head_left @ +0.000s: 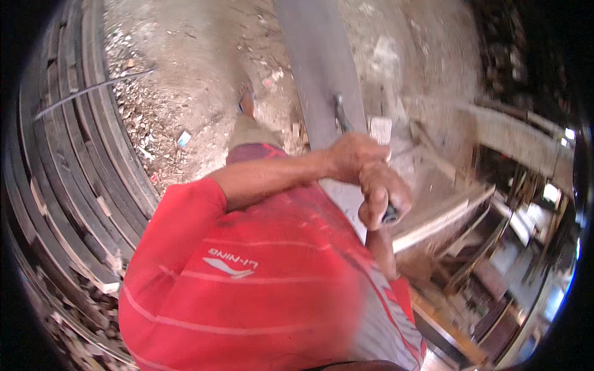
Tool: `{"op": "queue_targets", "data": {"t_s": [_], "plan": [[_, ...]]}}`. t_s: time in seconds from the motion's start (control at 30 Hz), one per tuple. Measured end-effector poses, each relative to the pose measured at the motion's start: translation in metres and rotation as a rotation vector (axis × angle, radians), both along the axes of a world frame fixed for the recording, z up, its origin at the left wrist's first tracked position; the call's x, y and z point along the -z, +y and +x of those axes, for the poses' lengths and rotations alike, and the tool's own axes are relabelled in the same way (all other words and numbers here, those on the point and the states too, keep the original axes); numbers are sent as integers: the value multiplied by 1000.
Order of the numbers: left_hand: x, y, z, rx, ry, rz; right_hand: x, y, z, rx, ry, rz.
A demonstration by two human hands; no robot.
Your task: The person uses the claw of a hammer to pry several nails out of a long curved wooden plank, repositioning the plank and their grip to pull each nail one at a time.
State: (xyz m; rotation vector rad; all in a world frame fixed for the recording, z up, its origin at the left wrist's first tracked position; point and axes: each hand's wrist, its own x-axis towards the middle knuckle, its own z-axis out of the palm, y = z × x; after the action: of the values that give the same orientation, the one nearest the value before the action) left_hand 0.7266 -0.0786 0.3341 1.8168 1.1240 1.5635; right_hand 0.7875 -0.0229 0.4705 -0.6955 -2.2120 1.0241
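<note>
My left hand (354, 156) and right hand (385, 190) clench a dark-handled tool (340, 112) (hammer or pry bar, too blurry), which could skid off the grey plank (327, 55) if angled badly.

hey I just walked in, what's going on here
A person in a red shirt has both hands closed around a dark tool with a long handle: the left hand nearer its far end, the right hand nearer its butt. That far end shows over a long grey board; whether it touches is too blurred to tell. To the left lie long strips of timber, beside a floor strewn with scraps.
</note>
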Motion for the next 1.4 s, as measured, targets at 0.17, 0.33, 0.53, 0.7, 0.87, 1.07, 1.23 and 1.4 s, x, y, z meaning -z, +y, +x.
{"op": "queue_targets", "data": {"t_s": [0.17, 0.33, 0.53, 0.7, 0.87, 1.07, 1.23, 1.4], "plan": [[-16, 73, -56, -136, -111, -293, -9, 42, -61, 182, 116, -379], [-34, 44, -34, -45, -279, -269, -7, 35, -41, 142, 85, -183], [-25, 2, -5, 92, 79, -192, 20, -54, 45, -24, 318, -96], [-24, 36, -13, -50, -485, -147, -23, 41, -63, 162, -50, -231], [-12, 69, -50, -77, -75, -257, -25, 20, -44, 122, -10, -106], [-15, 18, -18, 19, -29, -32, -3, -4, 3, 10, 99, -94], [-34, 87, -84, -186, -125, -319, -16, 75, -109, 183, -164, -153], [-42, 88, -99, -88, -111, -546, 5, 110, -109, 37, -401, 346]]}}
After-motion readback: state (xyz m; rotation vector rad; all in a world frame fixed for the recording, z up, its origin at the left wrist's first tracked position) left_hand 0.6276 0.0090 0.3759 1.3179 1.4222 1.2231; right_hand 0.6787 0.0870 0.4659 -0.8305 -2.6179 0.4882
